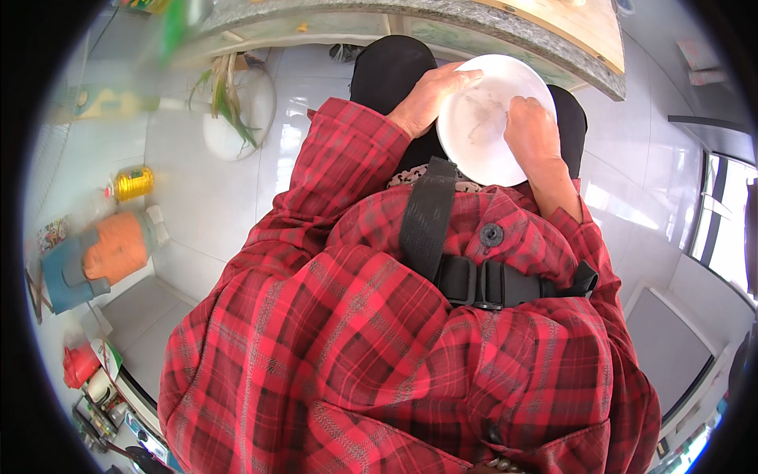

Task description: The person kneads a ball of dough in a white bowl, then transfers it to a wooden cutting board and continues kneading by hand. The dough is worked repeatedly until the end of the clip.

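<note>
A round white bowl or deep plate (482, 142) rests over my lap, between my knees. My left hand (429, 95) grips its left rim, with the thumb over the edge. Grayish streaks show on the inner surface. My right hand (533, 130) is over the right side of the bowl, its fingers curled and knuckles up. Whether those fingers hold anything is hidden. The sleeves of my red plaid shirt (355, 148) are pushed back from both wrists.
A stone-edged counter (414, 23) with a wooden board (556, 29) lies just beyond my knees. Green onions (228, 106) lie over a round white lid or plate (219, 139) at left. A bottle of yellow oil (134, 183) and an orange container (115, 247) are farther left.
</note>
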`<state>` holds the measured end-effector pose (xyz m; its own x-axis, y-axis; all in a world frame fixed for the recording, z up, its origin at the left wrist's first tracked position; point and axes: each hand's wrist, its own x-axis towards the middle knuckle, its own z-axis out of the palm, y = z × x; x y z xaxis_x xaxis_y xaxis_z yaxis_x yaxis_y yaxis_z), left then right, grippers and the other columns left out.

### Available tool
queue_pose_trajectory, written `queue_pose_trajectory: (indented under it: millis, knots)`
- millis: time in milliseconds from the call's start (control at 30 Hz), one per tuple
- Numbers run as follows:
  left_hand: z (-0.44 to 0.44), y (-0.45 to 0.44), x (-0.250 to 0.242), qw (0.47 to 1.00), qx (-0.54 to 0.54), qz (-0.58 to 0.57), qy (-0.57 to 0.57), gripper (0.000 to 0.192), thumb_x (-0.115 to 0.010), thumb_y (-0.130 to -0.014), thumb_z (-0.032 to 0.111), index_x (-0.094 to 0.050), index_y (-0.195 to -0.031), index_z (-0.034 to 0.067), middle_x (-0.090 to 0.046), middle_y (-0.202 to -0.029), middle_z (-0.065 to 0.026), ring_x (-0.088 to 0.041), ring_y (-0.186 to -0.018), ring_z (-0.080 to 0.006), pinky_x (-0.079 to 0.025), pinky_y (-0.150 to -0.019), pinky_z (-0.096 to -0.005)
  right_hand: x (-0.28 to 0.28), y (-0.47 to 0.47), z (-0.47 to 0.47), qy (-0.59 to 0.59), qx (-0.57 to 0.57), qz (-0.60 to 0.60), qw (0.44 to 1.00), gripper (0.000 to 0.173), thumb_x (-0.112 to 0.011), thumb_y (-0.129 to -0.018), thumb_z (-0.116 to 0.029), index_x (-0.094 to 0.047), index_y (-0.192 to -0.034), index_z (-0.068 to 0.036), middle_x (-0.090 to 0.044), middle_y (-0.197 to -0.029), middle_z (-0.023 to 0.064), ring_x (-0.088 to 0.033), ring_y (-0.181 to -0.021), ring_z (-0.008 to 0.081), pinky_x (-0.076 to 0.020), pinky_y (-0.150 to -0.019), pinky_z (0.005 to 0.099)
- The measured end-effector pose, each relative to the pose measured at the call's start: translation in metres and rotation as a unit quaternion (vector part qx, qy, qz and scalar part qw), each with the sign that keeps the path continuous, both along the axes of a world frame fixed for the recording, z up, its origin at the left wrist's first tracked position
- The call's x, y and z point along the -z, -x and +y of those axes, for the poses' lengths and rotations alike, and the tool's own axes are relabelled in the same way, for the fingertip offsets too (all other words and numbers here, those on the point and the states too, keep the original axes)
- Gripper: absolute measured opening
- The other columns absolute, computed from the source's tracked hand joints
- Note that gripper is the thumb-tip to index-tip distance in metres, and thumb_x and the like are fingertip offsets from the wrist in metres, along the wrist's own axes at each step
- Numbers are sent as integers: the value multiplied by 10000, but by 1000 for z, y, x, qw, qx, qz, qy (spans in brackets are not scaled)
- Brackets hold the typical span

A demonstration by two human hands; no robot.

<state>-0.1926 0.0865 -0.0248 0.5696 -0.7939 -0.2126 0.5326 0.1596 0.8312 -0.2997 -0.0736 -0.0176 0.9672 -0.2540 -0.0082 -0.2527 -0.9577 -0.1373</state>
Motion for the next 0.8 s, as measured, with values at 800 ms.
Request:
queue_pose_trajectory:
  millis: [800]
  knots:
    - [2,-3,8,996,7,-84,-4,466,-523,-911,237,-496,-1267,-61,-600,-1183,-125,-579,-1065,-178,-457,-913,-300,24,-12,-2,-72,12,17,997,194,-627,-830,-171,-626,-769,12,-642,-767,218,-635,-774,387,-493,-721,455]
